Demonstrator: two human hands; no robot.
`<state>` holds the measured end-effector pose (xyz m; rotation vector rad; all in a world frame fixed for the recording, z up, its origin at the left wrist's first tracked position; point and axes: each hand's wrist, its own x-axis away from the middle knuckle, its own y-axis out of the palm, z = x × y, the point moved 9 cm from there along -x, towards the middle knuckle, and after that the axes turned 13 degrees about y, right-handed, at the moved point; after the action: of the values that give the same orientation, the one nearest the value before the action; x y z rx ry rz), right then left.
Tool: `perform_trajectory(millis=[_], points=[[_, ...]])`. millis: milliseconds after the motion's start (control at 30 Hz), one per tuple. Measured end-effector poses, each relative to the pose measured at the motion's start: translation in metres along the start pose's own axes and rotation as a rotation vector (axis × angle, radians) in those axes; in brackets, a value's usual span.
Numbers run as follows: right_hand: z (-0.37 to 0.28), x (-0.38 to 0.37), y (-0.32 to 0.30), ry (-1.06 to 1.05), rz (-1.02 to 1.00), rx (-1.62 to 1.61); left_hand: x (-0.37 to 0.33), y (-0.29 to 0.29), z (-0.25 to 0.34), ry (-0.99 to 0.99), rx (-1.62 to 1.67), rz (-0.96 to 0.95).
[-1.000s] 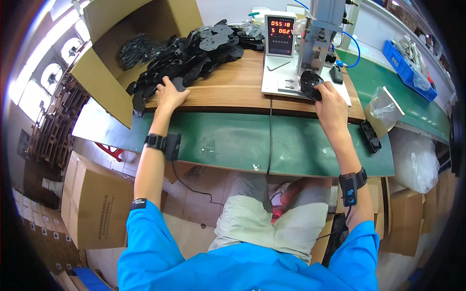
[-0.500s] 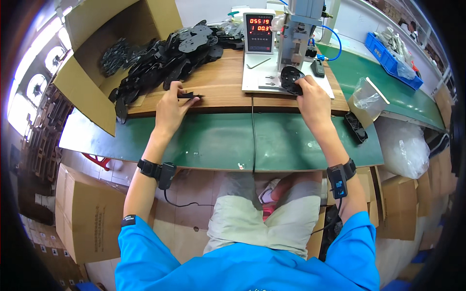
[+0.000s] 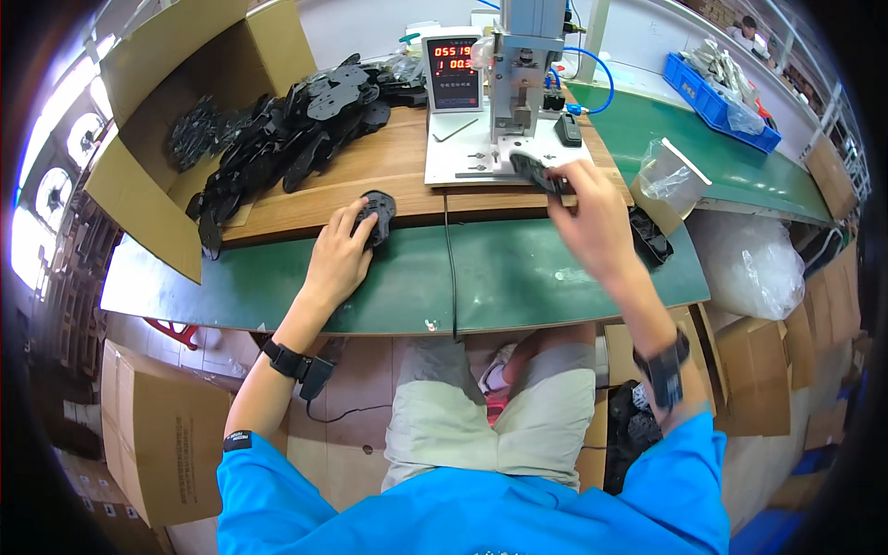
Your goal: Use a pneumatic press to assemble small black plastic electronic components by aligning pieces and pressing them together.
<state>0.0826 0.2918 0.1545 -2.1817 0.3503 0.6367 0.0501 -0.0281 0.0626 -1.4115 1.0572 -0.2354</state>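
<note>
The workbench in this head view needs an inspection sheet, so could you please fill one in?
Surface: wood-grain board on a green bench top.
Work items: black plastic part, second black part, press with white base.
Clutter: heap of black parts, hex key on the base.
Hands: left hand holds the first part; right hand grips the second, near the press.
Cables: black cable over the bench front; blue hose beside the press.
Surroundings: open cardboard box, blue bin, clear plastic bag.

This is a factory workshop, shown by a pneumatic bench press (image 3: 524,85), heaped black plastic parts (image 3: 310,116), cardboard cartons (image 3: 165,439) and wooden pallets (image 3: 85,277).
</note>
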Motion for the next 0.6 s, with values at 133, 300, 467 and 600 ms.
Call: perform_trajectory(millis=[133,300,467,600], points=[[-0.017,0.117,-0.05,0.008,0.016,-0.099,-0.026,-0.011,0.01,0.001,0.118,0.109],[0.042,0.248,-0.09,0.418,0.118,0.004,-0.103,-0.031,0.078,0.258,0.115,0.248],[0.114,0.345,-0.1,0.726,0.209,0.063,-0.165,-0.006,0.117,0.363,0.082,0.315],[0.184,0.426,-0.095,0.941,0.218,0.083,-0.193,0.02,0.114,0.352,0.013,0.332]])
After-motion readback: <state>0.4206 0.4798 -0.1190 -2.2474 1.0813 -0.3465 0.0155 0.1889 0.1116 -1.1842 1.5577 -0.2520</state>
